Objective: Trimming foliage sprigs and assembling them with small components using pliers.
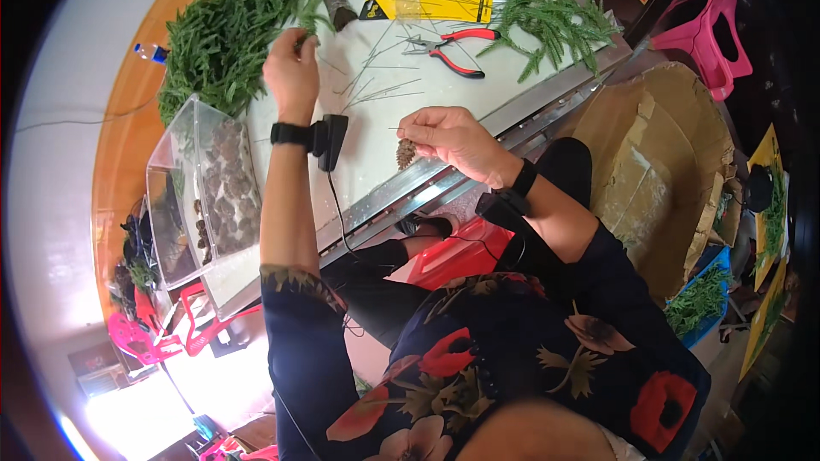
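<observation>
So the left arm is pointing pretty much straight ahead, and the left grip is holding its fingers bent inward. Right forearm is angling in toward the middle, while the right grip is pinching thumb against fingertips.

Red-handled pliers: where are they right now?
In the head view, the red-handled pliers lie on the white tabletop, near the top, slightly right of centre, between the yellow package and the right hand, just left of the green sprigs.
</observation>
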Demonstrator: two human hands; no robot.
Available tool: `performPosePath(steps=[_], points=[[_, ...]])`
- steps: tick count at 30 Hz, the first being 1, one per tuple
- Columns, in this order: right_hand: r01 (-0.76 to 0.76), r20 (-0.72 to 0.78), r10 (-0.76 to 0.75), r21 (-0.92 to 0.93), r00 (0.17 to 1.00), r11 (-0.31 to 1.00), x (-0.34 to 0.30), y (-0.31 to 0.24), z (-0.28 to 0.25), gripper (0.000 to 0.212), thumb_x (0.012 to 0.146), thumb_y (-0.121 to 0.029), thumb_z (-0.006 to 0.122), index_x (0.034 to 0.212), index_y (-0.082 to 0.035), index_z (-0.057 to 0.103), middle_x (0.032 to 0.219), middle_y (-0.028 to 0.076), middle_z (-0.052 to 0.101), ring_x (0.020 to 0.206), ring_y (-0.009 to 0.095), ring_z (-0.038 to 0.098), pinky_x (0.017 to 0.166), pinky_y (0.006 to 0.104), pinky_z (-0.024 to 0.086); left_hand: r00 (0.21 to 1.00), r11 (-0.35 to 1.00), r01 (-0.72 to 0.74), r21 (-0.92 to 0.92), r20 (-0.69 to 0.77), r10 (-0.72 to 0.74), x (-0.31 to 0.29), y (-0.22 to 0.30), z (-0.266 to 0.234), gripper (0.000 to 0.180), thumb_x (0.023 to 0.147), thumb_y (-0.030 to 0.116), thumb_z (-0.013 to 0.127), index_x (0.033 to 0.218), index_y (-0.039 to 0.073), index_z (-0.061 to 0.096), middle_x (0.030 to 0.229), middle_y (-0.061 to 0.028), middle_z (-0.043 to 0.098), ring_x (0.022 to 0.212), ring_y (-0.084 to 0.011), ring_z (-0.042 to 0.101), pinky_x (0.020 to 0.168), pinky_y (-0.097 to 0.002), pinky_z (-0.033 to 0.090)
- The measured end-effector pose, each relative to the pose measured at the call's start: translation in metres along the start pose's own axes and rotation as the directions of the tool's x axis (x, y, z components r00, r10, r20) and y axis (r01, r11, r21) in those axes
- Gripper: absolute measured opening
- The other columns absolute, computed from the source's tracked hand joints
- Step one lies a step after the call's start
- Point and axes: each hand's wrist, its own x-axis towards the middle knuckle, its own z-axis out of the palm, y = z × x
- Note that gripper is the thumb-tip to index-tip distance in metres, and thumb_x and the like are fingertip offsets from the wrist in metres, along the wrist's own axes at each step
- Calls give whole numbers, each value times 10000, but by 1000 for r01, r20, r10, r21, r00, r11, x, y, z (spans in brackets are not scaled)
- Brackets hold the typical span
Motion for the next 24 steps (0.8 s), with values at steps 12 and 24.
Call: performPosePath(steps=[12,24], points=[[20,35,-18,-51,999,999,-60,37,65,220,923,-142,550,1055,25,606,946,39,623,813,89,544,755,229,433,842,-420,359,-833,483,-239,-212,48,-131,161,935,63,503,1096,72,509,1008,-30,548,843,-132,530,731,-261,450],[17,162,35,-312,986,950,-65,74,88,228,870,-209,636,983,-17,683,962,48,664,846,85,574,788,232,436,815,-498,337,-799,513,-271,-297,40,-108,158,960,106,458,1106,68,502,1044,-33,544,893,-154,531,815,-329,449]])
